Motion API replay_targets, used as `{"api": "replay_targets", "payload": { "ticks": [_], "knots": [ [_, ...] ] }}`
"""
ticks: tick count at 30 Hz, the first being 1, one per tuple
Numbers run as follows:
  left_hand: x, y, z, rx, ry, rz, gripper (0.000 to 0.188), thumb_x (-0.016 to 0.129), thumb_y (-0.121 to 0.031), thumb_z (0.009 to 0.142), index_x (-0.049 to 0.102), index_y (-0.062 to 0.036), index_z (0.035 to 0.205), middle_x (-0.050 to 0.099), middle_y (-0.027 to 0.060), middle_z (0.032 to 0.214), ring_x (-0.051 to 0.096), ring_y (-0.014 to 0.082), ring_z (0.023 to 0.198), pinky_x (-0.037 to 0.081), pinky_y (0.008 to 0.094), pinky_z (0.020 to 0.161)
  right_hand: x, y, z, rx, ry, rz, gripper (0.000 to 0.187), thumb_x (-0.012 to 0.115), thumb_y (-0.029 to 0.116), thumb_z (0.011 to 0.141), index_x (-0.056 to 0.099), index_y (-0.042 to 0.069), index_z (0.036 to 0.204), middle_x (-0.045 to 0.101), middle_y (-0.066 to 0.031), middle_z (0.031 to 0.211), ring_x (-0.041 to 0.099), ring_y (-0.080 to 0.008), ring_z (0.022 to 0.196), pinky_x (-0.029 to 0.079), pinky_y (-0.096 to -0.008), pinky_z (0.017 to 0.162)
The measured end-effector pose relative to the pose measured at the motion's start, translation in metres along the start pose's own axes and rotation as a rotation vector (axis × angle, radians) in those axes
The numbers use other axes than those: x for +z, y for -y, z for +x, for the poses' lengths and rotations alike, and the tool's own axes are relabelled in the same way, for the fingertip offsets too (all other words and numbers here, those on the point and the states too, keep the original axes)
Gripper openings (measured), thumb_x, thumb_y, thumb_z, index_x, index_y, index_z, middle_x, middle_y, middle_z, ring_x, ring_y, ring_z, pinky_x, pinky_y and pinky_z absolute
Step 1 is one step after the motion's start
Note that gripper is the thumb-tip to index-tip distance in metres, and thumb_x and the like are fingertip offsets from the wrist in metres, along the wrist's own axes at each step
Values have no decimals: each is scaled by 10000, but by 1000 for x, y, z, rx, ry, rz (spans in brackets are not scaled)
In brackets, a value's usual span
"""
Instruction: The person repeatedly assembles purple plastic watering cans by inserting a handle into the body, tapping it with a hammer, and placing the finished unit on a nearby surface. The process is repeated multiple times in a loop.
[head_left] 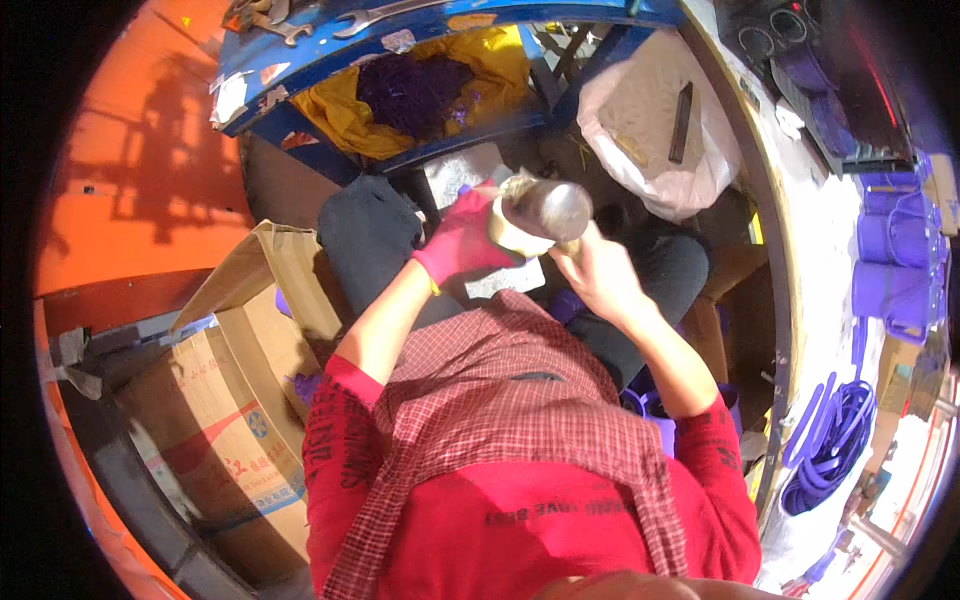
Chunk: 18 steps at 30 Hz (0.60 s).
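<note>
Grey steel wrenches (395,12) are being carried by a blue metal bench (325,57), coiled purple straps (853,425) by what seems a white tabletop (822,270).

Glossy metal piece (560,210), matt cardboard box (225,440)

Bright, shadowed on the orange panel (145,170), motion-blurred at the shiny metal piece (562,212), distorted toward black edges.

Cream curved pc. (520,241): in pink-gloved L hand (462,235), smooth pale outer face twd wearer, held up btwn knees (368,225). Metal pc. (562,210): silvery, rounded, shiny, blurred; overlaps cream pc. in view, R hand (605,280) at its near side. Exact kinds unclear.
</note>
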<state>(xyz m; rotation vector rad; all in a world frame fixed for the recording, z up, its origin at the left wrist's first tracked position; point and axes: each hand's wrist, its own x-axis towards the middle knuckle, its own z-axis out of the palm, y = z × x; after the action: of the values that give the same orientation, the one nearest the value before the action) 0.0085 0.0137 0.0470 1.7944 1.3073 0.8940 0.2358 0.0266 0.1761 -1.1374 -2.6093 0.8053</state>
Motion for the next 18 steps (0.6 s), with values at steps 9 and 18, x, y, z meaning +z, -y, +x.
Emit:
{"api": "replay_targets", "payload": {
  "ticks": [9,18],
  "knots": [
    [5,1,7,-122,174,427,1268,891,-525,516,285,31,1481,496,227,1371,473,368,1289,358,441,1094,40,-12,-21,274,-143,164,298,672,248,899,635,-29,1004,674,-290,989,675,-426,921,538,-469,758],
    [6,-43,15,21,205,860,1175,755,-688,570,325,-142,1518,294,180,1571,252,426,1442,269,628,1083,-2,-40,-50,329,-453,102,358,722,318,866,677,-20,975,708,-181,872,701,-288,775,536,-389,694]
  ]
}}
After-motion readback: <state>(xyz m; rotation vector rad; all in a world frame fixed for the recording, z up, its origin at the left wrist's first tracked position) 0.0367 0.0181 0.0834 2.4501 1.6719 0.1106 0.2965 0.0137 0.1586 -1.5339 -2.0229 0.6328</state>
